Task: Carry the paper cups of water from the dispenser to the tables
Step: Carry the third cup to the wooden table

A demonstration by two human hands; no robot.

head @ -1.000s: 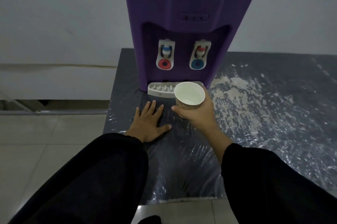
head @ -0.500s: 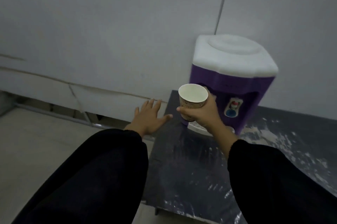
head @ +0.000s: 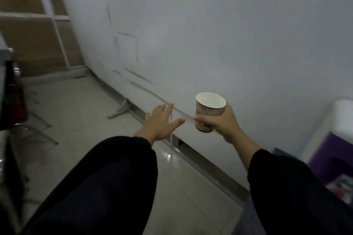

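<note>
The person is partway through a turn away from the dispenser (head: pixel 332 150), which sits at the far right edge of view, purple-bodied with a white top, blurred by the swing of the head. The step in hand looks like the carry itself, so what matters is keeping the paper cup (head: pixel 209 111) level through the turn and walking smoothly rather than fast; I would judge a thin paper wall gives easily, so a light, even squeeze low on the body would serve better than a tight pinch that could push water over the rim. The cup is in the air in front of the white wall (head: pixel 210 34), upright with perhaps a slight lean, well above the pale tiled floor (head: pixel 80 120). I cannot tell how full it is, as the inside only shows pale. The right hand (head: pixel 224 122) is wrapped round the lower half of the cup, thumb across the near side and fingers behind it. The left hand (head: pixel 162 122) is spread flat, palm down, fingers apart, holding nothing and touching nothing, hovering just left of the cup as if for balance. No table for the cup shows clearly ahead; only dark furniture (head: pixel 11 99) with metal legs at the left edge, too dim and cropped to name. Both forearms are in loose black sleeves (head: pixel 114 177).
</note>
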